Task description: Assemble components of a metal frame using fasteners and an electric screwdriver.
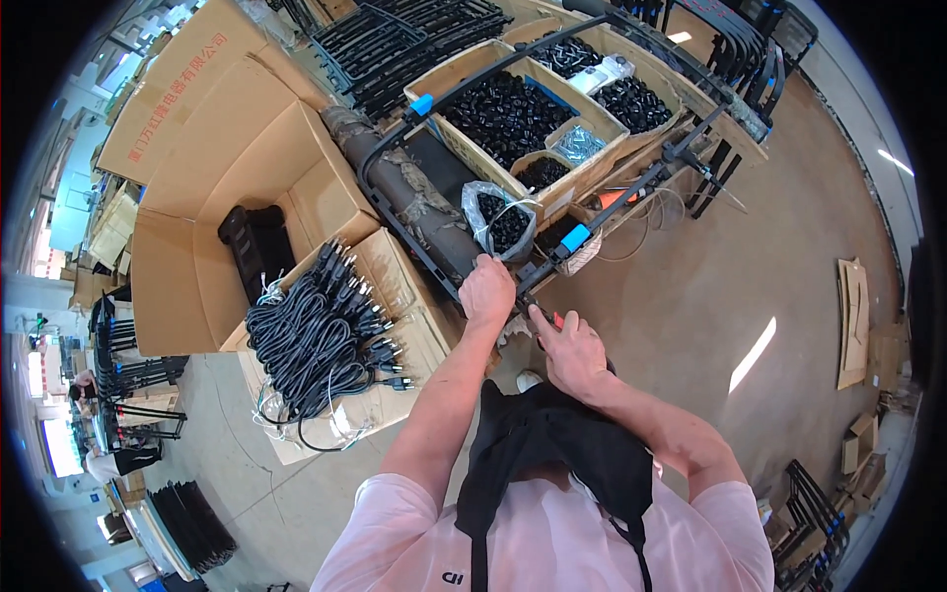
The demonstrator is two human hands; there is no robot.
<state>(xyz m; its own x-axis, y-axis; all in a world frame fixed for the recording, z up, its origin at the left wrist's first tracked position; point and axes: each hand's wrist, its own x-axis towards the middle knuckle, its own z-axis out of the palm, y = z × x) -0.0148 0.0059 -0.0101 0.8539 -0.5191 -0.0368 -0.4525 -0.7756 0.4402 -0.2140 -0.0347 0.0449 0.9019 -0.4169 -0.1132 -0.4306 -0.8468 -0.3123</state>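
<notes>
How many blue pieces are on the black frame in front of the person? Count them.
2 in view: one blue piece on the left side of the black frame, another blue piece on its right side. More may be hidden underneath.

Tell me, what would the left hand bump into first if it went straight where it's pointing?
Probably the plastic bag of small black parts, just beyond the left hand; the heights are hard to judge.
</notes>
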